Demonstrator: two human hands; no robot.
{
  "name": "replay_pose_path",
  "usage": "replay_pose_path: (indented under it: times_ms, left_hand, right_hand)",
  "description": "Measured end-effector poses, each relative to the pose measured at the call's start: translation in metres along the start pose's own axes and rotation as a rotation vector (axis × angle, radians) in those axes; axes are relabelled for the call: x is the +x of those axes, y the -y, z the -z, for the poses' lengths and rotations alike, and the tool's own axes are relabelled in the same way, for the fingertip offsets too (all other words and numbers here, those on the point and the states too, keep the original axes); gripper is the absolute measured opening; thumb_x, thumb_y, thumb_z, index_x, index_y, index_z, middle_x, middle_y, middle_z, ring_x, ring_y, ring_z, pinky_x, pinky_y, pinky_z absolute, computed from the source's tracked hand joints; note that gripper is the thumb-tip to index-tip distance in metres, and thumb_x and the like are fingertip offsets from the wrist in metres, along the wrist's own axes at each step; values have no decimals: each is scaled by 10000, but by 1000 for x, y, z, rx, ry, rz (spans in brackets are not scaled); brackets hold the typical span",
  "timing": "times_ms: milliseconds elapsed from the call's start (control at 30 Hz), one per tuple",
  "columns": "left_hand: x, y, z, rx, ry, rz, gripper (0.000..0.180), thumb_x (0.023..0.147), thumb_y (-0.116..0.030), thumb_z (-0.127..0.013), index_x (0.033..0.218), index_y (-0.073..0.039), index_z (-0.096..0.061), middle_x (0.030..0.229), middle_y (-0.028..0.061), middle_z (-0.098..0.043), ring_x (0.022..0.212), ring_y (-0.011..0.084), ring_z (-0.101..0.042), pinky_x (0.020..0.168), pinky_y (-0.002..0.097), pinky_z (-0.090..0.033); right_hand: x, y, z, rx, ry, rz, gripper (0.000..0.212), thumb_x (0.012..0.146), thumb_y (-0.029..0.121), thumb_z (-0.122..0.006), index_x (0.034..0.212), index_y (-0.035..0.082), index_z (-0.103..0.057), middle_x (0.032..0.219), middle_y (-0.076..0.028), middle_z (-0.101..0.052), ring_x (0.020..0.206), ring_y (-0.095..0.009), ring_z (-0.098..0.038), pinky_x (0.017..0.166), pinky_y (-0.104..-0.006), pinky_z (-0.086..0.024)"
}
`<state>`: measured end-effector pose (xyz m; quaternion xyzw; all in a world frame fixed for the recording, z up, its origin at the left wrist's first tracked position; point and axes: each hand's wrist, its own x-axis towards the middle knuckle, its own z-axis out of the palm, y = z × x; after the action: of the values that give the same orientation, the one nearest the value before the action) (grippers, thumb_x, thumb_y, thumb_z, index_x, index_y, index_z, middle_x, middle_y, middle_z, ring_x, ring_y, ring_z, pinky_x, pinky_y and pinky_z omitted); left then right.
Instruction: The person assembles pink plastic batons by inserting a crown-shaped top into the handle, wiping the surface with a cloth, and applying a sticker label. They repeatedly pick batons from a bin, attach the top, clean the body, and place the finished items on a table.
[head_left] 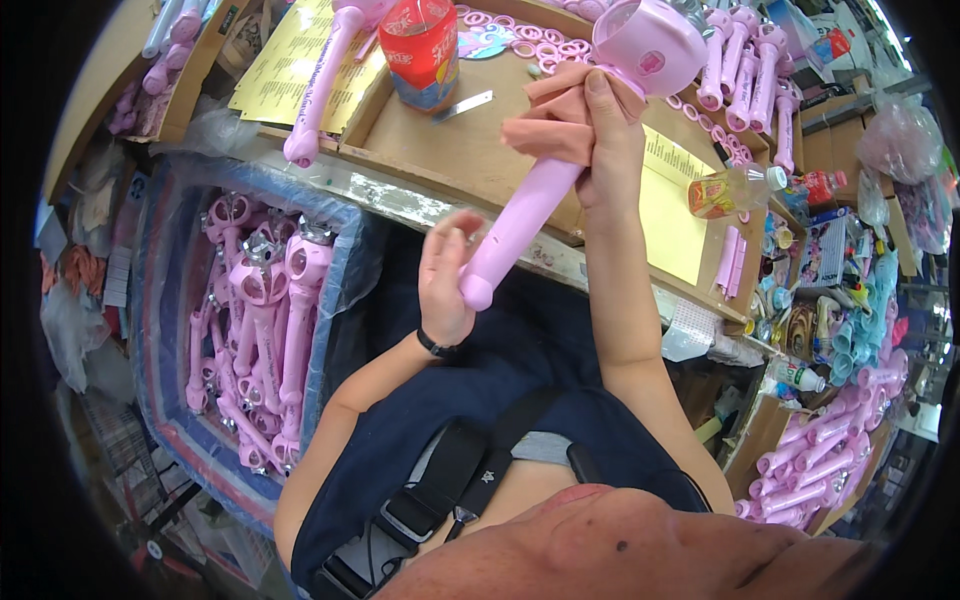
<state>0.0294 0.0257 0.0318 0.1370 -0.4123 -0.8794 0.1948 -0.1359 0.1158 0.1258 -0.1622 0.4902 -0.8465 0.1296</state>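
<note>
A pink toy wand [530,215] slants across the front edge of the workbench, its round ring-shaped head [655,45] at the upper right. Around its neck, my right hand [612,140] is closed with a folded orange-brown cloth [552,118] between fingers and wand. My left hand [445,275] is beside the wand's lower, knobbed end, with fingers stretched out and slightly blurred. The knob appears to touch that palm, though the fingers are not wrapped round it.
A lined blue bin [345,235] at the left holds several pink wands with silvery tops. On the bench are yellow sheets [290,75], a red container [420,55], a metal strip [463,106], pink rings [550,50] and a drink bottle [735,192]. More pink handles [815,450] fill a box at lower right.
</note>
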Motion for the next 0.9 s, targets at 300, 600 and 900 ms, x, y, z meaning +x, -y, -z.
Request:
replay_pose_path:
  times_ms: [300,600,900]
  left_hand:
    - [7,1,-7,-80,22,-102,436,1011,-289,-320,1344,-9,-328,1382,135,-346,1304,218,-333,1096,370,-244]
    - [-1,-72,-75,-489,1128,-242,650,991,-469,-175,1178,60,-503,1158,186,-539,1124,329,-439,994,443,-291]
    - [-14,-79,-98,-770,1119,-150,498,999,-402,-284,1099,21,-526,1039,115,-568,968,275,-495,885,394,-360]
  right_hand:
    - [-95,-63,-27,-192,-69,-27,387,842,108,-633,1178,-20,-489,1044,-132,-628,937,-170,-619,804,-268,-498]
    - [-115,-68,73,350,-11,-589,221,826,106,-614,1016,-1,-582,899,-80,-625,842,-184,-629,804,-301,-524]
    - [-138,-84,83,815,25,-401,274,788,98,-609,1037,8,-539,835,-83,-616,820,-249,-623,829,-348,-511]
